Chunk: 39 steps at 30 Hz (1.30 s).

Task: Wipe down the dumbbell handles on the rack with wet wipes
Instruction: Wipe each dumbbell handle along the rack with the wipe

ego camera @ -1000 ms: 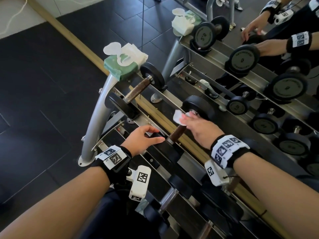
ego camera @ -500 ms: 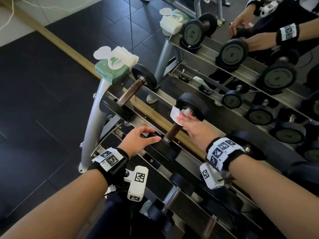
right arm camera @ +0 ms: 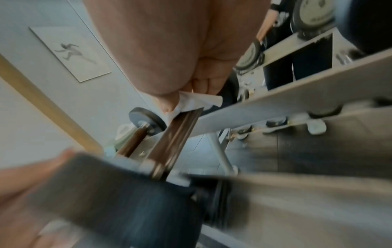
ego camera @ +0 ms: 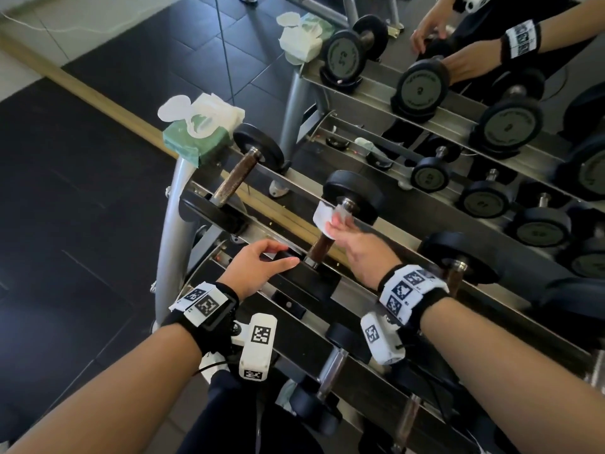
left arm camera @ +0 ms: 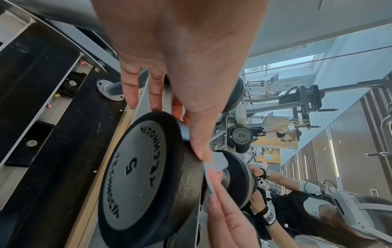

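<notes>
Since a second ago the right hand (ego camera: 357, 249) has slid the wet wipe (ego camera: 324, 217) up the handle (ego camera: 322, 247) toward the far head; left hand (ego camera: 258, 263) has barely shifted; camera has tipped a little.

Right fingers (right arm camera: 203, 83) are curled, pinching the wipe against the top end of the handle, just under the far head (ego camera: 353, 194); lower part of the brown handle is bare and showing; right wrist view is blurred low down, so contact there is hard to read.

Left fingers are loosely spread and nearly straight, thumb tip (left arm camera: 201, 151) on the rim of the near head (left arm camera: 140, 176) marked 5; it steadies the head, no wrap round it.

Dumbbell sits tilted across the top rail of the rack (ego camera: 366, 290); neighbour dumbbell (ego camera: 235, 181) to the left has a rusty-brown handle; wipes pack (ego camera: 199, 136) with lid flipped open sits on the rack's left end; more dumbbells on lower rails; mirror behind doubles everything.

Judgement: mid-wipe on the second handle, many handles left.

Risks: wipe is only pinched, so a fast stroke could pull it free or bunch it, leaving the underside unwiped; left hand only rests on the rim, so a hard push could roll the dumbbell in its cradle; wet handle may slip.
</notes>
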Each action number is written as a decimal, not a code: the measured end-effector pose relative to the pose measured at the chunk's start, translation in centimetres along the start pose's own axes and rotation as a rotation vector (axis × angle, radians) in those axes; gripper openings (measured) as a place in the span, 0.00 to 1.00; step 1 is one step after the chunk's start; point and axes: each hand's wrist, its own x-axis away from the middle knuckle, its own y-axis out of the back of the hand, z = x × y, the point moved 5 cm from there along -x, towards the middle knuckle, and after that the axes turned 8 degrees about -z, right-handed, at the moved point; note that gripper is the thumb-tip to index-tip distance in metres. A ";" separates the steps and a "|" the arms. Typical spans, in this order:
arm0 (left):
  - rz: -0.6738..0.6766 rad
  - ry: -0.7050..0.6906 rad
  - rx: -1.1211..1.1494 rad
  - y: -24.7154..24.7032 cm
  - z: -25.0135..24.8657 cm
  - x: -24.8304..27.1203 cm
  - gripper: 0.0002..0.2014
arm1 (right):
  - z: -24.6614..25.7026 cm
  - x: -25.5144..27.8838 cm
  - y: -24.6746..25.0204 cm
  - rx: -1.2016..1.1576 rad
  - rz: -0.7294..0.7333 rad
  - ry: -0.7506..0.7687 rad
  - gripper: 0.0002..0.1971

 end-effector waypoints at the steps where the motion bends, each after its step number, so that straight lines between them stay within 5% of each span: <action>1: 0.000 -0.006 0.000 0.0 -0.1 0.1 0.21 | 0.5 1.0 -1.0 -0.037 0.019 -0.009 0.28; 4: -0.003 -0.013 0.000 0.0 -0.4 0.3 0.22 | 1.3 2.9 -3.3 -0.106 0.083 -0.003 0.34; 11: 0.020 -0.018 0.000 0.1 -0.3 0.3 0.20 | 0.0 0.8 -1.7 -0.281 -0.121 -0.182 0.24; 18: 0.023 -0.037 0.004 0.1 -0.4 0.4 0.20 | 1.0 3.5 -2.0 -0.209 0.010 -0.164 0.19; 23: 0.037 -0.028 0.004 0.2 -0.5 0.4 0.20 | -1.5 5.5 0.7 -0.429 -0.416 -0.546 0.15; 26: 0.044 -0.033 0.011 0.1 -0.4 0.2 0.19 | -2.2 5.2 0.3 -0.478 -0.567 -0.637 0.16; 33: 0.007 -0.063 0.001 0.1 0.1 -0.1 0.18 | -2.0 1.3 -1.8 -0.733 -0.704 -0.620 0.16; 39: 0.023 -0.057 0.013 0.0 0.3 -0.3 0.18 | -1.8 1.0 -3.5 -0.886 -0.584 -0.542 0.19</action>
